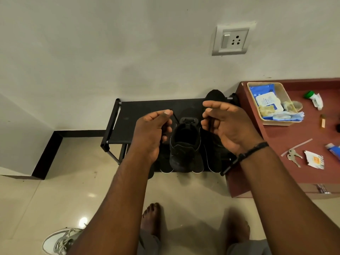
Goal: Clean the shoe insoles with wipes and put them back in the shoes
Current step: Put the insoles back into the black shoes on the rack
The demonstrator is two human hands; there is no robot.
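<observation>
Pinching laces, both hands [191,129]; insoles [166,167] half-hidden

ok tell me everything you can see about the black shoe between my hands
The black shoe stands upright on the black rack, opening upward, interior dark. It looks like soft fabric. The left hand and right hand each pinch a black lace, drawn apart. Dark insoles lie flat beside it.

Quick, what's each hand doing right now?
Left hand: pinching a black shoelace.
Right hand: fingers curled round the other lace of the black shoe.
</observation>
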